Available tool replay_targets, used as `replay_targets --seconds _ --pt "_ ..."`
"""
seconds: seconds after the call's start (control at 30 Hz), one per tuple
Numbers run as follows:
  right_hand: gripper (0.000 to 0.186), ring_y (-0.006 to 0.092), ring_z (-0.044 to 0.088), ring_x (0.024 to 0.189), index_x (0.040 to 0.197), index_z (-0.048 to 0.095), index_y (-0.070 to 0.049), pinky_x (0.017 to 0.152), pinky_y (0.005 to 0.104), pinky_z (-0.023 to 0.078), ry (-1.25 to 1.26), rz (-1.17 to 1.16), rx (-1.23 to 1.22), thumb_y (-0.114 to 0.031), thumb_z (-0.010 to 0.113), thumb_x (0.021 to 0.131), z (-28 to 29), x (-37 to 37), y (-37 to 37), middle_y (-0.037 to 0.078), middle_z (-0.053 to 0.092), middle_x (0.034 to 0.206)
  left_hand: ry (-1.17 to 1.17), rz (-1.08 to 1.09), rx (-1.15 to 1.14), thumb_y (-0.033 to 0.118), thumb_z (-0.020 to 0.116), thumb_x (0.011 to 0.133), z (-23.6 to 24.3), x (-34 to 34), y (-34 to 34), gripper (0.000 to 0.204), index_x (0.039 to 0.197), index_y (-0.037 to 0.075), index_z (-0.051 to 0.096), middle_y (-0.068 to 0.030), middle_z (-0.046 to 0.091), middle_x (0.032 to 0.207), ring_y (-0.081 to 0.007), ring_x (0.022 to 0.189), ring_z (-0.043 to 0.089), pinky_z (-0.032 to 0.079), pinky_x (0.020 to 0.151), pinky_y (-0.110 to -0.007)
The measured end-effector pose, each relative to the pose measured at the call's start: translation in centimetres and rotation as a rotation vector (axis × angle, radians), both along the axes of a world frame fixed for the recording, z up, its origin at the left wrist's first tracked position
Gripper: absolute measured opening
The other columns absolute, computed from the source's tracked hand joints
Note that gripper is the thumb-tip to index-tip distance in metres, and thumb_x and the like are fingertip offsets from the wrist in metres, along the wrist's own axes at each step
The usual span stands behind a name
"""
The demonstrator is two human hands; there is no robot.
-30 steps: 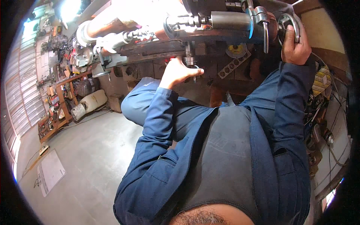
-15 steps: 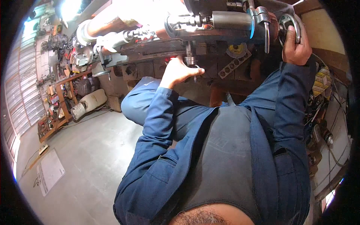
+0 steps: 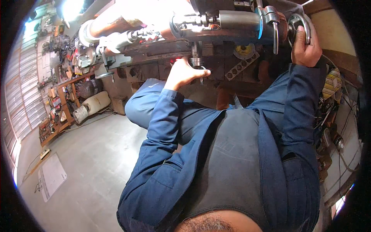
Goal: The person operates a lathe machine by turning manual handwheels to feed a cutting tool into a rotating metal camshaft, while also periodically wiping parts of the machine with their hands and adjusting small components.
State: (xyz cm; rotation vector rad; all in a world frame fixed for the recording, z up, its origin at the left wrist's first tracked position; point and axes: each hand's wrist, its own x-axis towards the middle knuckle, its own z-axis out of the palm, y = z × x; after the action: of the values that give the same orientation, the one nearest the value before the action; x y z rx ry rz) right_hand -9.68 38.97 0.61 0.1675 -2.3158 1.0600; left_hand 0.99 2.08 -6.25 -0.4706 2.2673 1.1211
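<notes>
Handwheel [image 3: 308,33] is at R end of machine [image 3: 239,21]; R hand [image 3: 307,50] has fingers curled on its rim. L hand [image 3: 184,73], below machine, is by metal collar [image 3: 196,62]; can't tell if fingers grip.

left grip [image 3: 181,75]: thumb [image 3: 200,72] pointing right, fingers hidden | right grip [image 3: 307,53]: thumb forward | both arms [image 3: 164,116] reaching forward

Metal handwheel [image 3: 308,33] and collared fitting [image 3: 197,62], one of each.
Handwheel: silver, round-rimmed, tilted to view. Fitting: bright collar, darker stem above, upright, partly hidden; well apart from handwheel, to its left and lower in view.
</notes>
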Motion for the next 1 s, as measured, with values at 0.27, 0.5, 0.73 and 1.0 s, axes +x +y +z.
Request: replay_targets --seconds 0.27,0.5,0.73,1.0 --pt "0.035 0.0238 0.065 0.107 0.126 0.061 -0.002 0.094 0.0328 0.049 0.052 0.024 -0.004 -0.021 0.055 0.098 -0.3 -0.2 0.3 0.015 0.068 0.116 0.024 0.002 0.051 0.047 0.09 0.056 -0.6 0.1 -0.3 0.072 0.093 -0.009 0.063 -0.0142 0.068 0.074 -0.0189 0.065 0.067 0.055 0.065 -0.032" --pt "0.033 0.0228 0.066 0.105 0.125 0.061 -0.001 0.093 0.0323 0.049 0.055 0.029 -0.002 -0.018 0.055 0.098 -0.3 -0.2 0.2 0.015 0.068 0.114 0.037 -0.024 0.009 0.049 0.089 0.054 -1.4 0.2 -0.8 0.076 0.096 -0.009 0.063 -0.0188 0.07 0.087 -0.0247 0.08 0.068 0.054 0.077 -0.035" --pt "0.037 0.0271 0.062 0.115 0.127 0.06 -0.003 0.097 0.0349 0.048 0.032 0.022 -0.018 -0.021 0.059 0.095 -0.7 -0.3 0.7 0.02 0.064 0.124 0.014 0.009 0.054 0.029 0.09 0.064 2.0 -0.3 0.8 0.049 0.085 -0.003 0.06 -0.0078 0.062 0.071 -0.0133 0.056 0.059 0.05 0.05 -0.028" --pt "0.038 0.0261 0.061 0.116 0.128 0.059 -0.002 0.099 0.0341 0.047 0.023 0.016 -0.048 -0.019 0.059 0.095 -0.3 -0.1 0.2 0.019 0.063 0.125 0.075 -0.046 -0.002 0.029 0.09 0.064 -0.5 0.0 -0.4 0.047 0.082 -0.002 0.06 -0.0075 0.062 0.071 -0.0128 0.056 0.059 0.049 0.048 -0.028"
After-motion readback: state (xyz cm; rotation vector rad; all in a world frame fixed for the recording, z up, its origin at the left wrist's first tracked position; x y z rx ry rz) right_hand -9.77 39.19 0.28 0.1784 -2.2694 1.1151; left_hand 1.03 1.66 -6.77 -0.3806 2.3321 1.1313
